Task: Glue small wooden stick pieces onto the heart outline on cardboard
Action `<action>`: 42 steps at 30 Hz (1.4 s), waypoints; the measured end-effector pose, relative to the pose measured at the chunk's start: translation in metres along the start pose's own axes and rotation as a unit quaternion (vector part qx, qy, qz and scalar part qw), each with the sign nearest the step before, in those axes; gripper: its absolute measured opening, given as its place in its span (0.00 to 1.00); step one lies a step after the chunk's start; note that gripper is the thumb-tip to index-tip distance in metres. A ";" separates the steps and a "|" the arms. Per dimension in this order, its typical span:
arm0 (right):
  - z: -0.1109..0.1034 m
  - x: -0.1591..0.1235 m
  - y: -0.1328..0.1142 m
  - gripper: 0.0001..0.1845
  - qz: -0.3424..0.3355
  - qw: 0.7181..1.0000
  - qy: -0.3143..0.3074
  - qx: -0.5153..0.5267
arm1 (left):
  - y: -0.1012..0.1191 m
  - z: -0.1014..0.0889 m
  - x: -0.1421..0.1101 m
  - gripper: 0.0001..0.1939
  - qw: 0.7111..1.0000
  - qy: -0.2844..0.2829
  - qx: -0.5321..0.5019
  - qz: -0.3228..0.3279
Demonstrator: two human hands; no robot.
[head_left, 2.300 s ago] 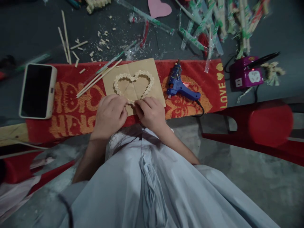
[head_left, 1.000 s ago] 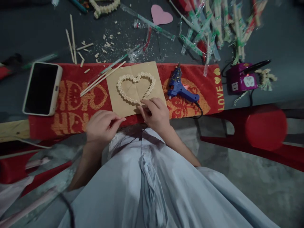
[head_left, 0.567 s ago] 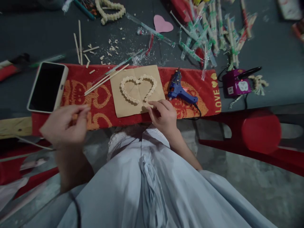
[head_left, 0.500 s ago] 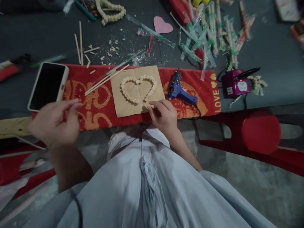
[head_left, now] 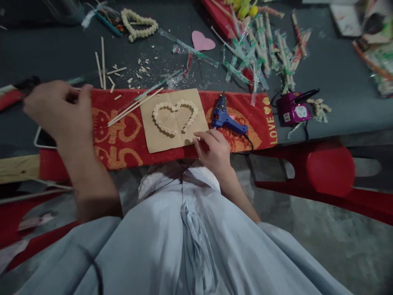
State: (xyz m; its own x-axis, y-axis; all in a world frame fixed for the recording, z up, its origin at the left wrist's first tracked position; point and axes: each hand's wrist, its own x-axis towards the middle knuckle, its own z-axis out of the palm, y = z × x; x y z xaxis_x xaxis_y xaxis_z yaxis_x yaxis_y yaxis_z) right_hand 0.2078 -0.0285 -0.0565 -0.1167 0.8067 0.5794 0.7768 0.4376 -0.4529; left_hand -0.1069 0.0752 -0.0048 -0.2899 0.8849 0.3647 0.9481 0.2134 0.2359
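Note:
A folded sheet of brown paper lies on a red towel, and on it is a heart outline built of small pale pieces, with a gap at its lower tip. At the paper's right edge, my right hand has thumb and forefinger pinched together; anything between them is too small to make out. My left hand is raised over a phone, hiding most of it. Its thumb stands apart from the curled fingers, and I see nothing held. A blue glue gun lies just beyond my right hand.
Thin pale sticks rest on the towel. Cut bits are scattered behind it. Farther back are another heart outline, a pink paper heart and wrapped sticks. A purple device stands right; a red stool is below.
My left hand has moved up and away from me, over the phone, and its thumb has parted from the fingers. My right hand stays near the paper's edge. The view has shifted slightly.

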 end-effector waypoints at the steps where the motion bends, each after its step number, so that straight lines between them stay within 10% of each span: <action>1: 0.000 0.001 0.000 0.12 -0.001 1.000 -0.003 -0.002 | 0.010 -0.002 0.000 0.21 0.999 -0.037 0.024 -0.017; 9: 0.001 0.010 0.004 0.10 0.002 0.999 -0.033 -0.019 | 0.033 -0.008 -0.015 0.20 0.986 -0.135 0.054 0.077; 26: 0.000 0.012 0.009 0.07 0.006 0.998 -0.065 -0.005 | 0.038 -0.010 -0.023 0.13 0.982 -0.157 0.051 0.097; 31: 0.001 0.010 0.007 0.08 -0.008 0.998 -0.058 -0.012 | 0.036 -0.010 -0.042 0.15 0.978 -0.081 -0.022 0.191; 42: 0.004 0.007 0.005 0.09 -0.022 0.998 -0.056 -0.017 | 0.064 -0.002 -0.116 0.21 0.905 -0.155 -0.089 0.387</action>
State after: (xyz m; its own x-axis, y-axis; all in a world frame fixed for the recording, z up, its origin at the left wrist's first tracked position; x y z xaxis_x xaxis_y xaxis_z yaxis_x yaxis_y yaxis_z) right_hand 0.2084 -0.0190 -0.0578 -0.2179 0.8276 0.5172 0.7894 0.4611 -0.4053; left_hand -0.0131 -0.0147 -0.0308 0.5278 0.8207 0.2189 0.8075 -0.5648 0.1702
